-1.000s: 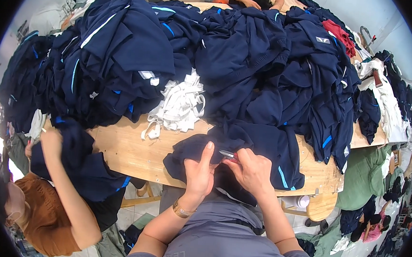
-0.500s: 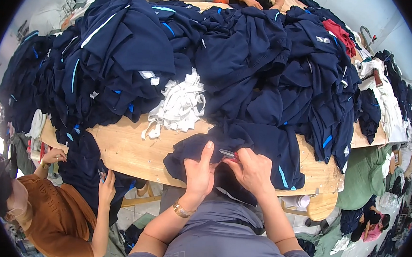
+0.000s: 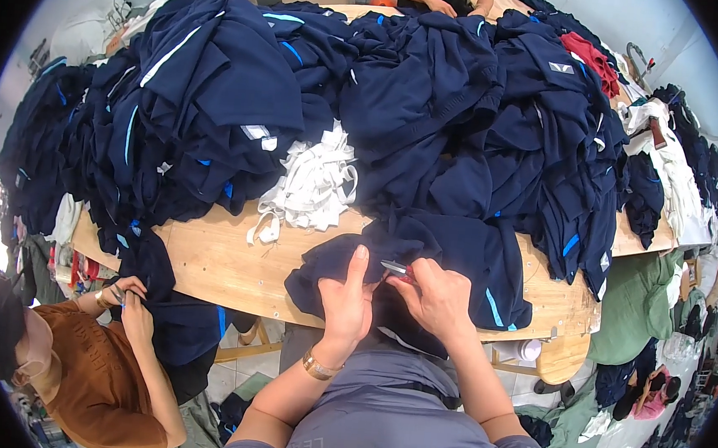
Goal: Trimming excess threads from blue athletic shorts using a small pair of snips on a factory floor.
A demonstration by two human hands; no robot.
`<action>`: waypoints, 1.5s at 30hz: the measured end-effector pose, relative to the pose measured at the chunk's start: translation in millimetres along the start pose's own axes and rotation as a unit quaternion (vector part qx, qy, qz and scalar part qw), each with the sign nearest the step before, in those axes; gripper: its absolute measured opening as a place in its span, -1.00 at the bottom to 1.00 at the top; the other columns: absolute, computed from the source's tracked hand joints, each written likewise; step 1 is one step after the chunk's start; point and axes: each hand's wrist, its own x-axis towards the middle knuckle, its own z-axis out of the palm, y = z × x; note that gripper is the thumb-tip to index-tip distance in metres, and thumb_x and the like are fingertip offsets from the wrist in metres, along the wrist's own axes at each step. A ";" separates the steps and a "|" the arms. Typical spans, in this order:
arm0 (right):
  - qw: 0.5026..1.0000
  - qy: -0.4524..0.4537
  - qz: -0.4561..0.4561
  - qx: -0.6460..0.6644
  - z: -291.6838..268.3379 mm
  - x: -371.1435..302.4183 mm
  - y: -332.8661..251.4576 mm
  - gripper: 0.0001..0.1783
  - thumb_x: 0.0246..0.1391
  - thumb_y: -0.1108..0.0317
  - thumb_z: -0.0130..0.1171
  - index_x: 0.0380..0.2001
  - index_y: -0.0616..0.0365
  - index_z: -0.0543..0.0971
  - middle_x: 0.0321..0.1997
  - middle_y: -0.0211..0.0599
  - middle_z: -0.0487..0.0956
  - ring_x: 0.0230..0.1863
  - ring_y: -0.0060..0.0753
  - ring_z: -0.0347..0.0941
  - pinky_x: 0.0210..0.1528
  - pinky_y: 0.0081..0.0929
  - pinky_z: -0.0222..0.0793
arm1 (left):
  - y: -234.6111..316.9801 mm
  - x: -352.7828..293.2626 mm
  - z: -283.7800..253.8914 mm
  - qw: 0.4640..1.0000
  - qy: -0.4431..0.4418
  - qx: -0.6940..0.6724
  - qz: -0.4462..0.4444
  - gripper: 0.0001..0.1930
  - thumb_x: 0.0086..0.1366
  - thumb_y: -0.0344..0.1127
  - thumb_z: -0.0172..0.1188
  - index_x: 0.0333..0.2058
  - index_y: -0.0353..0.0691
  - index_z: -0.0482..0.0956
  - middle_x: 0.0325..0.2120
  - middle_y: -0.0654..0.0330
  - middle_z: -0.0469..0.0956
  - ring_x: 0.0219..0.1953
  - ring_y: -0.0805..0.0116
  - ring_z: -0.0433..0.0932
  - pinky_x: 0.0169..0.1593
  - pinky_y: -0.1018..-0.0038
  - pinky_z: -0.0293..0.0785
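Observation:
A navy garment (image 3: 465,248) with a light blue stripe lies at the table's near edge, partly hanging toward my lap. My left hand (image 3: 345,302) has its thumb up and its other fingers curled into the cloth, gripping it. Close beside it, my right hand (image 3: 437,300) is closed around small red-handled thread snips (image 3: 395,268), whose blades point left toward my left thumb. The fingertips of both hands nearly meet over the fabric, and what lies between them is too small to make out.
Large heaps of navy garments (image 3: 418,87) cover the wooden table (image 3: 224,252). A pile of white strips (image 3: 316,179) lies ahead of my left hand. At left a co-worker in a brown shirt (image 3: 106,381) handles navy cloth. Other people stand across the table. Green cloth (image 3: 636,310) hangs at right.
My hands, the snips and the garment have hardly moved. The co-worker at left has brought both hands together over the navy cloth.

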 end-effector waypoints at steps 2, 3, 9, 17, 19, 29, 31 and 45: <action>1.000 -0.001 0.001 0.001 0.5 0.3 -0.2 -0.64 -0.06 0.09 0.23 -0.62 0.08 0.35 -0.68 -0.37 0.36 -0.75 -0.31 0.32 -0.70 -0.49 0.18 | -2.1 0.3 -1.0 1.000 0.002 -0.001 0.001 -0.83 0.33 -0.32 0.00 -0.29 -0.32 0.48 -0.35 0.16 0.55 -0.33 0.40 0.56 -0.26 0.50 0.55; 1.000 -0.002 0.003 0.002 0.7 0.4 -0.3 -0.64 -0.06 0.09 0.23 -0.62 0.08 0.36 -0.69 -0.37 0.36 -0.75 -0.31 0.32 -0.70 -0.49 0.18 | -2.8 0.4 -1.3 1.000 0.005 -0.001 0.002 -0.83 0.32 -0.32 0.01 -0.29 -0.31 0.47 -0.35 0.16 0.54 -0.34 0.41 0.56 -0.27 0.50 0.54; 1.000 -0.007 0.009 0.018 1.3 1.7 -1.8 -0.65 -0.05 0.11 0.23 -0.61 0.11 0.37 -0.67 -0.33 0.39 -0.73 -0.25 0.33 -0.69 -0.48 0.18 | 1.9 -2.0 2.8 0.999 0.011 -0.030 -0.011 -0.90 0.27 -0.39 0.09 -0.32 -0.30 0.50 -0.35 0.23 0.51 -0.33 0.45 0.52 -0.23 0.45 0.55; 0.894 0.052 0.197 0.400 10.5 -2.1 -11.8 -0.78 -0.03 0.45 0.25 -0.46 0.21 0.37 -0.70 -0.61 0.27 -0.64 -0.83 0.08 -0.63 -0.78 0.01 | -1.8 -1.1 5.1 1.000 0.020 -0.016 -0.016 -0.81 0.32 -0.31 0.01 -0.28 -0.33 0.48 -0.31 0.14 0.54 -0.29 0.40 0.55 -0.18 0.44 0.55; 0.885 0.071 0.225 0.402 19.3 -0.9 -18.5 -0.81 -0.04 0.50 0.24 -0.37 0.23 0.43 -0.69 -0.57 0.33 -0.63 -0.85 0.15 -0.61 -0.80 0.06 | -4.1 -1.3 3.5 0.999 0.024 -0.013 -0.023 -0.81 0.32 -0.30 0.02 -0.29 -0.33 0.49 -0.30 0.13 0.55 -0.30 0.40 0.55 -0.18 0.44 0.55; 0.989 0.105 -0.101 0.039 13.5 6.6 -3.6 -0.62 -0.40 0.60 0.22 -0.34 0.23 0.50 -0.63 -0.38 0.47 -0.68 -0.42 0.41 -0.63 -0.58 0.25 | -3.3 1.6 -3.1 0.984 0.050 0.142 0.093 -0.74 0.22 -0.34 0.20 -0.63 -0.22 0.41 -0.61 0.46 0.37 -0.56 0.70 0.23 -0.52 0.66 0.17; 0.989 0.101 -0.110 0.022 9.8 7.4 -2.8 -0.63 -0.40 0.59 0.23 -0.35 0.23 0.50 -0.64 -0.39 0.46 -0.69 -0.43 0.40 -0.63 -0.58 0.25 | -0.9 3.2 -0.7 0.972 0.048 0.190 0.132 -0.69 0.20 -0.34 0.22 -0.67 -0.22 0.37 -0.65 0.48 0.32 -0.60 0.71 0.16 -0.55 0.66 0.09; 0.925 0.106 0.183 0.315 18.6 -4.6 -1.2 -0.78 -0.13 0.52 0.28 -0.39 0.21 0.44 -0.68 -0.60 0.37 -0.68 -0.85 0.18 -0.65 -0.78 0.10 | 13.6 7.0 -2.5 0.986 -0.020 -0.037 -0.161 -0.90 0.23 -0.34 0.14 -0.31 -0.21 0.53 -0.36 0.27 0.54 -0.33 0.46 0.55 -0.23 0.36 0.60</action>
